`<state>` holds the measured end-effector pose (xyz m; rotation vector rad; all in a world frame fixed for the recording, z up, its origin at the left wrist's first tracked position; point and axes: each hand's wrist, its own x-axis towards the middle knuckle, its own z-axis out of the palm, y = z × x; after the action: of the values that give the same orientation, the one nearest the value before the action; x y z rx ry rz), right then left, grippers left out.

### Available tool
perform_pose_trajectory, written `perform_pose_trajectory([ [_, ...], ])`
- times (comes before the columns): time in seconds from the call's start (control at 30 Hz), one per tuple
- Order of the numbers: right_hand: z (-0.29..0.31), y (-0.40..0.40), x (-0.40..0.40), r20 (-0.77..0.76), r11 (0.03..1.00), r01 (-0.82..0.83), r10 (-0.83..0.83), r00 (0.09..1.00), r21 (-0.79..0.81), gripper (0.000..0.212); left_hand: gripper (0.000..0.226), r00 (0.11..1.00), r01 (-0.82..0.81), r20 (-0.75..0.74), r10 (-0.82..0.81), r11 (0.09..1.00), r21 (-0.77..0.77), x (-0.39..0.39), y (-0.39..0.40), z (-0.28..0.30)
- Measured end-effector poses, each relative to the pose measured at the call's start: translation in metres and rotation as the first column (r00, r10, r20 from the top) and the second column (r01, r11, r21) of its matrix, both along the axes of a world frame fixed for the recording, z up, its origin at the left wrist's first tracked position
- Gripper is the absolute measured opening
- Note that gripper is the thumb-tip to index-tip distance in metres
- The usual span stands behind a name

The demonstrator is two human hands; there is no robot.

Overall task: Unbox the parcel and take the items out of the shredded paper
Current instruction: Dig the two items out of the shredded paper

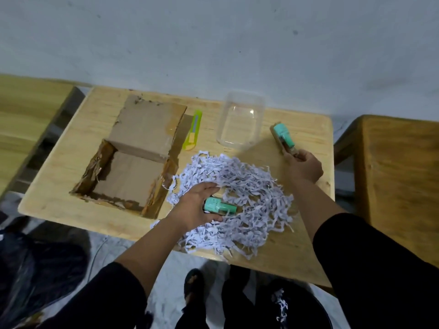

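Box (133,157) sits on the table (292,248) toward its left edge, open, flap folded back toward the far edge, inside looks empty apart from a stray paper strip or two. Torn tape along its walls.

Knife (193,130), yellow-green, lies just right of the flap, near the far edge, pointing roughly far-to-near.

Left hand (198,207) is at the left side of the paper (240,205), fingers curled round a mint bottle (219,207). That bottle lies on its side in a hollow in the heap, one end in the palm, the other end sticking out to the right past the fingertips. Thumb below it, fingers above; grip is partly closed around it, touching. Cannot tell whether it is lifted or resting on the shreds.

The paper is a loose white heap in the middle of the table, spilling over the near edge.

Tub (240,119), clear plastic, stands beyond the heap near the far edge, empty.

Right hand (305,166) is near the right edge, beyond the heap's right side, fingers closed on the near end of a second bottle (283,136), also mint. Most of it projects out of the fist toward the far right corner, low over the table; contact with the table is unclear.

Dark sleeves on both arms.
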<state>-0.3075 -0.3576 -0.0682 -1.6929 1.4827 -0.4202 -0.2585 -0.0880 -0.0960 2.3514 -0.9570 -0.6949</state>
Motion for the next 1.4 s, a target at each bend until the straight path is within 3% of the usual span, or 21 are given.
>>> perform_pose_trajectory([
  [0.13,-0.003,0.019,-0.002,-0.032,0.994,-0.068,0.065,0.997,-0.086,0.035,0.081,0.999,-0.026,0.028,0.026,1.000,-0.017,0.001,0.004,0.002],
  [0.23,0.000,0.031,-0.005,-0.003,0.944,-0.251,0.256,0.967,-0.213,0.025,0.075,0.999,-0.025,0.034,0.027,0.997,-0.068,0.004,0.000,0.005],
  [0.4,0.010,0.079,-0.027,0.034,0.712,-0.616,0.663,0.748,-0.338,0.014,0.067,0.997,-0.013,0.074,0.024,0.990,-0.141,0.001,0.005,0.007],
  [0.5,0.007,0.105,-0.038,-0.057,0.579,-0.771,0.789,0.612,-0.266,0.020,0.071,0.994,-0.014,0.111,0.023,0.996,-0.086,0.002,0.007,0.003],
  [0.57,0.004,0.114,-0.042,-0.130,0.541,-0.822,0.815,0.564,-0.175,0.029,0.073,0.994,-0.036,0.099,0.044,0.996,-0.078,0.003,0.006,0.002],
  [0.67,0.001,0.118,-0.049,-0.211,0.547,-0.832,0.806,0.554,-0.094,0.040,0.073,0.993,-0.043,0.107,0.053,0.994,-0.099,0.004,0.006,0.000],
  [0.87,-0.002,0.119,-0.060,-0.291,0.528,-0.845,0.798,0.528,-0.087,0.045,0.074,0.994,-0.060,0.085,0.068,0.994,-0.088,0.007,0.008,-0.008],
  [1.13,0.007,0.118,-0.050,-0.234,0.571,-0.815,0.783,0.576,-0.093,0.037,0.074,0.993,-0.058,0.092,0.068,0.993,-0.106,0.007,0.009,-0.010],
  [1.4,0.032,0.103,-0.058,-0.155,0.687,-0.723,0.708,0.689,-0.075,0.036,0.079,0.996,-0.070,0.055,0.075,0.993,-0.090,0.006,0.007,-0.004],
])
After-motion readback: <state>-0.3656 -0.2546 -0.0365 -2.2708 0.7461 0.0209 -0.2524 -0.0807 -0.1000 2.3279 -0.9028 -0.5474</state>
